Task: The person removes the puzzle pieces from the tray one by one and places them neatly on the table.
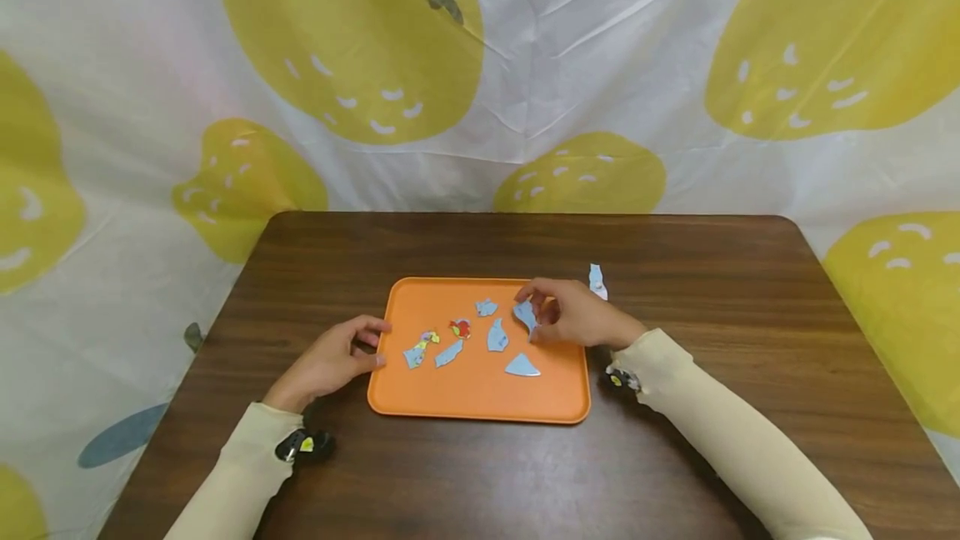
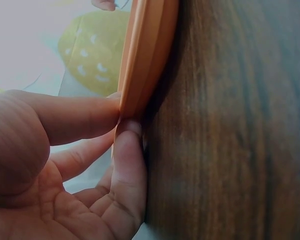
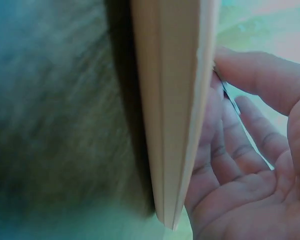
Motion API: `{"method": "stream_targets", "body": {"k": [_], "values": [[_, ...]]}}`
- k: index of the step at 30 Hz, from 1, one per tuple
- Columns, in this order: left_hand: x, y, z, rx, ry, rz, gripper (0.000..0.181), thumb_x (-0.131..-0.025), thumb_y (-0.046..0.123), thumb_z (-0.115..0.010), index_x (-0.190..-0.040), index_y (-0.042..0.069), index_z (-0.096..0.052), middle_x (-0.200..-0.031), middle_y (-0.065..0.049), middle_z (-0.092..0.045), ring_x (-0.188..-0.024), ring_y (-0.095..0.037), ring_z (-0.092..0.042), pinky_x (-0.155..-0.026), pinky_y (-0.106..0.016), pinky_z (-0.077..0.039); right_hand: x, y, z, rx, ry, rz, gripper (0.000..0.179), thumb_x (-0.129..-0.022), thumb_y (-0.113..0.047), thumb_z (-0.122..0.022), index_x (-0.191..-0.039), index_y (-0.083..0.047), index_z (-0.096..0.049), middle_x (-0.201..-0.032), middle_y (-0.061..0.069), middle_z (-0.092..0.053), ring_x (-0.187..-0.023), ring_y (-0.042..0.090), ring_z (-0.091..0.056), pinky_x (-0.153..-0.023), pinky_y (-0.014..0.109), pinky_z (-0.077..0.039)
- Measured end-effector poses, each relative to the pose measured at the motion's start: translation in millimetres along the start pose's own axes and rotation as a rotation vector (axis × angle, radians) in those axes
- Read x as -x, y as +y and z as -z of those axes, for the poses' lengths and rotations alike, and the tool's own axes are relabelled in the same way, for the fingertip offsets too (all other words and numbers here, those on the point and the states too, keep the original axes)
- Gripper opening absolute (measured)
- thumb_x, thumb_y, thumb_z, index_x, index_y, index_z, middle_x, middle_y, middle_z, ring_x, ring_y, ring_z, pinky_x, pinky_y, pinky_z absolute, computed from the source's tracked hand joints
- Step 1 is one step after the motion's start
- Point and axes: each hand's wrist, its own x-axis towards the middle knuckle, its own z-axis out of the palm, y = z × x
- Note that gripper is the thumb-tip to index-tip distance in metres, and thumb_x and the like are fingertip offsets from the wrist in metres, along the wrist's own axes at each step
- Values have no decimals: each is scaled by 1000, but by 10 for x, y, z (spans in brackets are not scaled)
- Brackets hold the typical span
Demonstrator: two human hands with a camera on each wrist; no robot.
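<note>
From afar I judged the pale-blue, curved flat piece (image 1: 526, 317), seemingly card, to be light, stiffish and easily creased, best held by its edges. My right hand (image 1: 576, 312), half open, held it between thumb and fingers at the right part of the orange, rectangular, plastic-looking tray (image 1: 480, 397); my left hand (image 1: 332, 362) pinched the tray's left rim. The piece looked wavy-sided.

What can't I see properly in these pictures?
- Head view: the orange tray's far right corner, hidden behind the right hand.
- Head view: the picture on the red piece, too small.
- Left wrist view: most of the right hand, cut off by the top edge.
- Right wrist view: the tray's inside, hidden by its side.
</note>
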Motion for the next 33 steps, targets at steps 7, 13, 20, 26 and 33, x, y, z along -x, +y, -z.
{"method": "stream_targets", "body": {"k": [7,13,20,26,33], "values": [[4,33,11,-1,-7,-1,46,-94,8,-79,-137,8,-65,-121,-19,-66,-85,-22,-61,-72,-32,-51,125,16,76,-72,70,-34,53,-84,-11,-91,-132,-11,-68,-104,11,-65,-73,18,-63,-70,25,-52],[15,38,21,19,-11,-5,46,-94,8,-79,-138,8,-64,-121,-19,-65,-82,-22,-61,-70,-31,-51,264,-5,195,-57,121,-59,58,-86,-9,-89,-138,-9,-65,-105,8,-68,-77,16,-67,-73,25,-54],[7,14,20,12,-1,1,46,-93,7,-79,-137,8,-65,-119,-19,-66,-82,-22,-62,-70,-30,-52,343,49,277,-87,186,-57,60,-84,-6,-89,-139,-7,-64,-101,11,-68,-75,19,-66,-71,25,-55],[-1,-10,6,7,-1,4,46,-94,7,-78,-137,10,-65,-120,-18,-66,-82,-22,-62,-70,-31,-51,398,113,321,-148,222,-79,61,-85,-2,-87,-141,-1,-62,-102,16,-71,-80,19,-72,-73,24,-57],[5,-11,10,11,1,5,45,-94,7,-79,-137,9,-65,-121,-18,-66,-84,-22,-62,-71,-31,-52,484,194,416,-173,249,-128,62,-88,-2,-84,-144,-2,-60,-103,18,-72,-78,23,-75,-69,29,-60]]}}
